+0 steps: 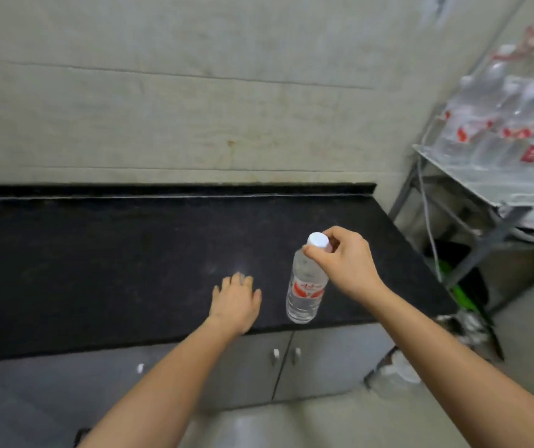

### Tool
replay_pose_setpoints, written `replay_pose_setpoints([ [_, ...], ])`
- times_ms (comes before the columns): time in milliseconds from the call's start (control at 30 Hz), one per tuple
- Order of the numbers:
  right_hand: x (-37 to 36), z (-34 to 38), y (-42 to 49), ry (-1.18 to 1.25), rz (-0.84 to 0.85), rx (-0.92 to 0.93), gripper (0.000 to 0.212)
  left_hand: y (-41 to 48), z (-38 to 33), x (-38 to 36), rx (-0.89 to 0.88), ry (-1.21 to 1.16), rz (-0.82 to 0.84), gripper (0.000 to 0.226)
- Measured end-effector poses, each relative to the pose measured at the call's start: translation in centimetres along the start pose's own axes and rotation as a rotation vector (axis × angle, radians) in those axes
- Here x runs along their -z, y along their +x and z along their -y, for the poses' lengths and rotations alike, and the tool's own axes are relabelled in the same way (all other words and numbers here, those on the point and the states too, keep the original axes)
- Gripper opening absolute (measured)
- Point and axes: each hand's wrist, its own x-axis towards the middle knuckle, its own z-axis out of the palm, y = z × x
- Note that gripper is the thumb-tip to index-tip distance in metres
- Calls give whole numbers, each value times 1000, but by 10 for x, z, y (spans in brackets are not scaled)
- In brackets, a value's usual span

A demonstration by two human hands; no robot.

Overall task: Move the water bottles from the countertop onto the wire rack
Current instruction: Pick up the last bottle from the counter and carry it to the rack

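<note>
Right hand (346,263) fingers (333,233) pinch water bottle (306,292) by cap (318,239), at tabletop's (129,253) 5 o'clock. Left hand (234,302) flat, fingers relaxed, empty. Risk: cap-only pinch slips, bottle swings, clips crowded wire rack (485,185) at 2 o'clock.

The right hand (346,258) pinches the white cap of a water bottle (306,287) by the front edge of the black countertop (113,253), the left hand (236,300) rests flat beside it, and more bottles (511,124) sit on the wire rack (472,182) to the right.
</note>
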Motion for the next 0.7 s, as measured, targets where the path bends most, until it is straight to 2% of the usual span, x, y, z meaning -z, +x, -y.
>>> replay_pose_setpoints([
  [300, 176, -112, -2, -104, -313, -214, 28, 47, -205, -19, -412, 47, 50, 48],
  [700, 364, -190, 112, -97, -538, -188, 26, 199, -425, -20, -672, 9, -66, 45],
])
